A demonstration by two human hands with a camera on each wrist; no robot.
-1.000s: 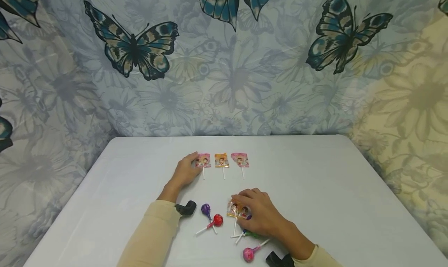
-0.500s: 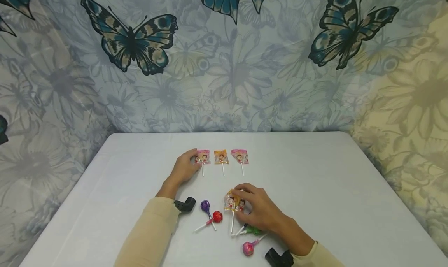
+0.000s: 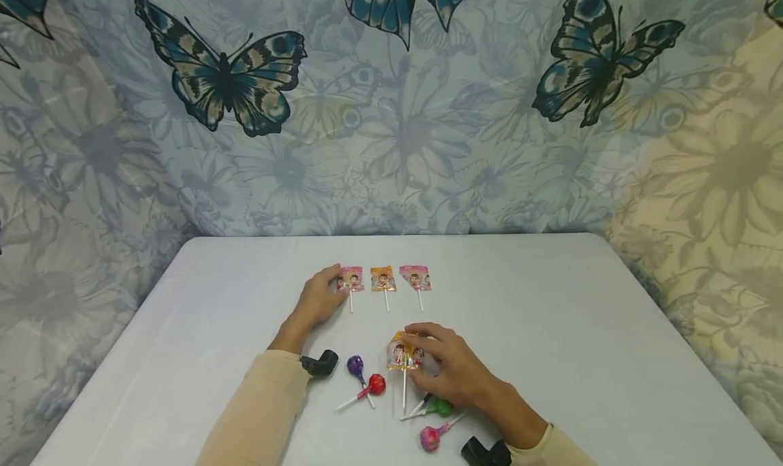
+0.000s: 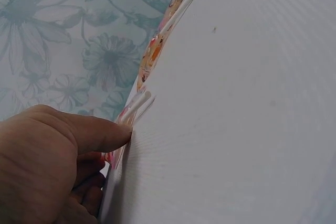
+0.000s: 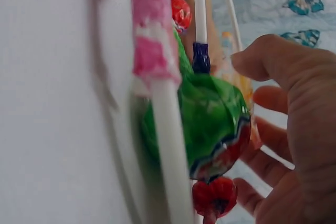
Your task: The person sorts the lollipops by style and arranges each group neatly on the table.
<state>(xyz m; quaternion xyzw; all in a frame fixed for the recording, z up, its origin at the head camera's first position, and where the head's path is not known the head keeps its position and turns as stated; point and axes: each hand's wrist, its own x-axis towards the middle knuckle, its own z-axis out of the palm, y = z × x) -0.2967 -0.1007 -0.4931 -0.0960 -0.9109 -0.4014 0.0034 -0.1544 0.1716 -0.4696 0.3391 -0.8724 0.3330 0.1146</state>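
Note:
Three flat-wrapped lollipops lie in a row toward the back of the table. The left one, a pink-wrapped lollipop [image 3: 353, 279], has its left edge between the thumb and fingers of my left hand [image 3: 318, 299]. In the left wrist view, the thumb lies against this wrapper [image 4: 124, 113], the other fingers curled below. The others are an orange-wrapped lollipop [image 3: 383, 278] and another pink-wrapped lollipop [image 3: 416, 277]. Nearer me, my right hand [image 3: 455, 367] pinches a second orange-wrapped lollipop [image 3: 396, 354] by its right side, its stick pointing toward me.
A purple lollipop [image 3: 355, 365] and a red lollipop [image 3: 376, 384] cross on the white table [image 3: 550, 330]. Near the right wrist lie a green lollipop [image 3: 439, 406] and a pink ball lollipop [image 3: 430, 439]. The right wrist view shows the green lollipop [image 5: 210, 119] close up. A butterfly-patterned wall [image 3: 416, 181] stands behind.
My right hand has shifted slightly left and away from me with the orange-wrapped lollipop, so more of the green lollipop shows. The left hand stays at the pink-wrapped lollipop. The head view has shifted slightly.

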